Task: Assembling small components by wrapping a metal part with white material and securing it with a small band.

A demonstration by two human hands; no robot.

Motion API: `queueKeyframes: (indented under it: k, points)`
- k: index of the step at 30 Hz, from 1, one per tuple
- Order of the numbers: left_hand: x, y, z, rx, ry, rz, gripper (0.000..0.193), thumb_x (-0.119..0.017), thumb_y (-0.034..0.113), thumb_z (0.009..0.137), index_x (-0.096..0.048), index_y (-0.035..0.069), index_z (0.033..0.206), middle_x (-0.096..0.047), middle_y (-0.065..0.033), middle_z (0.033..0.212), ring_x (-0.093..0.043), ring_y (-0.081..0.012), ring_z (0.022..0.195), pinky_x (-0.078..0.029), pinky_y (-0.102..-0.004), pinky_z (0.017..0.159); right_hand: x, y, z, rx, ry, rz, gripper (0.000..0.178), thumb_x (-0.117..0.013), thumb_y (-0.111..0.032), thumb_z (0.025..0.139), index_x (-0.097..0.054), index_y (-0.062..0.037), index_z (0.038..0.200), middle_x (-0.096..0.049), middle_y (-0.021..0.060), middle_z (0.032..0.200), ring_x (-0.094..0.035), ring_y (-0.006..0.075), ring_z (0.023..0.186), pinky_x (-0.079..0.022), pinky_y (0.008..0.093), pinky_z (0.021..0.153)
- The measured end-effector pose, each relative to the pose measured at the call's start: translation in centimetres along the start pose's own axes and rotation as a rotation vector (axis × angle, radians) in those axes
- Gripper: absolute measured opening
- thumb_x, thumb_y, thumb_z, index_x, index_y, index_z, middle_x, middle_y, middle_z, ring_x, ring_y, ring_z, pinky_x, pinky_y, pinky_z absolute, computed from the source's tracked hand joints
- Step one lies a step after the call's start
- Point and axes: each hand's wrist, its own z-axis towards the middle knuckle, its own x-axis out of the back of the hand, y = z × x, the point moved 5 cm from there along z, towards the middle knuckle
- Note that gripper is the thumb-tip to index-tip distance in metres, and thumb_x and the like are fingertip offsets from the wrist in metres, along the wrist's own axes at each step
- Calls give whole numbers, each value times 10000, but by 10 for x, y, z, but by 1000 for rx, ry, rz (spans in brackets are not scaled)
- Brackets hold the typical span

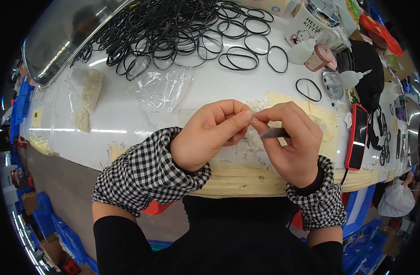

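Note:
My left hand (210, 133) and my right hand (292, 140) meet fingertip to fingertip over the near edge of a white worktable (123, 119). Between thumb and forefinger of both hands I pinch a tiny pale part (252, 117), too small to make out. My right hand also grips a thin dark metal tool (274, 133), like tweezers, lying across its palm. Under the hands lies a heap of small whitish bits (253, 142) on a yellowish taped patch (320, 119). Checked sleeve covers wrap both wrists.
A large pile of black rubber rings (173, 32) fills the table's far side, with loose ones to the right. Clear plastic bags (161, 87) lie left of centre. A red phone (357, 137), small bottles and a white cup (306, 27) stand on the right.

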Motion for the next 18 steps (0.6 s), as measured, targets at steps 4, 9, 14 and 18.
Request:
queueKeyframes:
  k: [4, 9, 14, 18]
  points:
    - [-2, -8, 3, 33, -40, -186, 239, -476, 244, 969, -553, 18, 968, -532, 4, 810, -469, -64, 727, -411, -189, 674, -1, -4, 0, 41, 21, -26, 257, -646, 87, 611, -605, -25, 839, -581, 69, 745, -602, 200, 593, -478, 267, 510]
    - [-4, -9, 5, 54, -65, -355, 270, -438, 253, 979, -541, 5, 1007, -559, -32, 946, -512, -92, 892, -423, -251, 852, -4, -6, -2, 99, 5, -56, 264, -642, 95, 635, -623, -21, 871, -585, 72, 755, -609, 199, 613, -482, 271, 503]
    - [1, -9, 4, 49, 6, -413, 222, -502, 213, 956, -559, 4, 1004, -565, -33, 935, -522, -100, 860, -448, -240, 802, 3, -5, 3, 51, 38, -30, 272, -644, 110, 651, -639, -8, 896, -598, 89, 805, -622, 187, 644, -505, 259, 528]
    - [4, -11, 5, 8, -12, -386, 211, -520, 199, 948, -580, 1, 987, -565, -25, 904, -507, -94, 832, -433, -228, 763, 0, -6, 2, 83, 25, -39, 265, -651, 109, 655, -641, -3, 895, -601, 91, 814, -622, 179, 649, -506, 253, 531]
